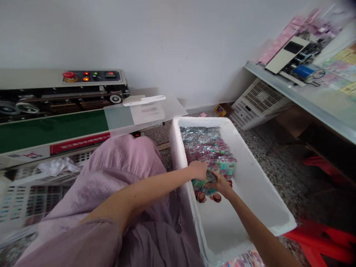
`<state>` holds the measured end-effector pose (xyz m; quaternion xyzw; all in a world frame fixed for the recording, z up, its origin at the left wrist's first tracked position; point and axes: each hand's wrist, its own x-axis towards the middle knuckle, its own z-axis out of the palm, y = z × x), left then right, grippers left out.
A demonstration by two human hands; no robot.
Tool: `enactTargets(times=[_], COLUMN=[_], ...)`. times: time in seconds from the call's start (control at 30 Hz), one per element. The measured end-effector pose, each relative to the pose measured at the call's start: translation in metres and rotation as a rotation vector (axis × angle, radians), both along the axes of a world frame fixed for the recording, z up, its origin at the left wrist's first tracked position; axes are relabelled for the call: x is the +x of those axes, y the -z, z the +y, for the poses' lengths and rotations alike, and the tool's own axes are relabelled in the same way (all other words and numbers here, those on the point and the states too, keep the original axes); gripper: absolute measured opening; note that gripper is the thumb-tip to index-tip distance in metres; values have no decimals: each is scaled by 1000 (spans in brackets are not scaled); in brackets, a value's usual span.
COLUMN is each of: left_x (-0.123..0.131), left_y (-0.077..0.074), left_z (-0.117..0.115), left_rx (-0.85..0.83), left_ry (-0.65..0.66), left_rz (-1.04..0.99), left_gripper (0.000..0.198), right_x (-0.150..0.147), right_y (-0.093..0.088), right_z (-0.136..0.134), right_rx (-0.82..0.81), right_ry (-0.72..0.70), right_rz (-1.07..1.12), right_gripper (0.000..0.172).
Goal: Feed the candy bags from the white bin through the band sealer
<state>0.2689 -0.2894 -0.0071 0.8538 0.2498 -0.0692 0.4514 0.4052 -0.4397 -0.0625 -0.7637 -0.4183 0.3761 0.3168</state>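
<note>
A white foam box (250,178) stands in front of me, beside my knees. Rows of shiny foil packets (205,144) in silver, pink and green fill its far left part. Both hands reach inside, close together at the near end of the rows. My left hand (198,170) is closed around the edge of a small bunch of packets (211,176). My right hand (221,184) grips the same bunch from the right, thumb and fingers around it. Just below lie packets printed with cartoon figures (208,196). The fingertips are partly hidden by the packets.
A sealing machine (91,78) with a green conveyor belt (55,126) is at left, a white basket (33,204) beneath it. On the right, a table (294,89) bears a small machine (289,55). White crates (258,100) stand under it; a red stool (319,237) is lower right.
</note>
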Motion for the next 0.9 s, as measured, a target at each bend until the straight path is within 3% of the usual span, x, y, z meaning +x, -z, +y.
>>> enactTargets(times=[0.13, 0.23, 0.37, 0.57, 0.73, 0.9], left_x=[-8, -14, -19, -27, -47, -99], left_y=[-17, -26, -30, -31, -56, -86], left_z=[11, 12, 12, 20, 42, 91], left_rx=[71, 84, 58, -168, -187, -213], left_ry=[23, 2, -18, -22, -157, -369], left_rz=[-15, -57, -176, -590, -720, -748], left_gripper=[48, 49, 69, 113, 123, 108], right_x=[7, 4, 0, 1, -14, -53], right_y=[-13, -28, -60, -124, -175, -206], right_z=[2, 5, 8, 23, 70, 158], right_rx=[11, 26, 51, 106, 148, 212], right_ry=[116, 161, 264, 311, 145, -21], right_rz=[41, 84, 203, 201, 46, -116], right_gripper=[65, 62, 61, 67, 67, 56])
